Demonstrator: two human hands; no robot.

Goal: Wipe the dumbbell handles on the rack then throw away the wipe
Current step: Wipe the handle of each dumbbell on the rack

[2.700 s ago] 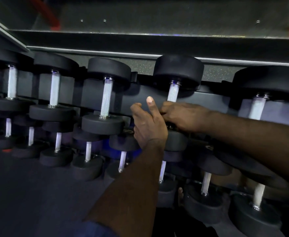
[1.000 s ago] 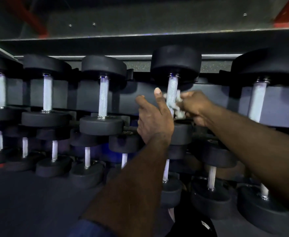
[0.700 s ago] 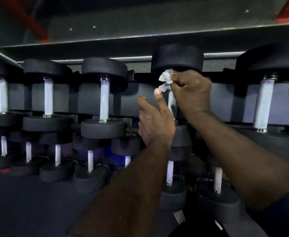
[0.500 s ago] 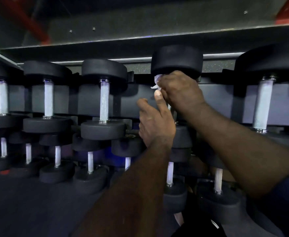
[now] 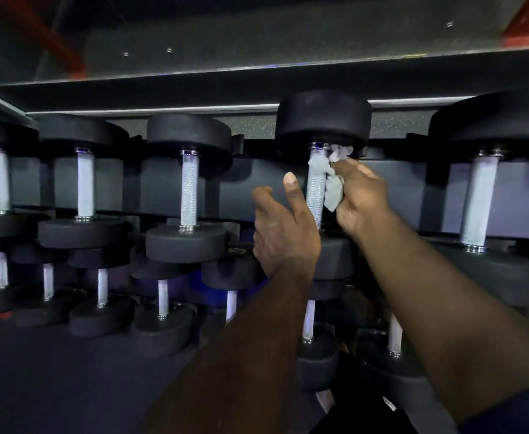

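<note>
Black dumbbells with knurled metal grips lie in rows on the rack. A faint mark on one lower weight's end is too dim to read. The left hand hangs loose-fingered just left of the handle, apart from the right hand. That hand pinches the crumpled wipe against the handle's upper right side.
</note>
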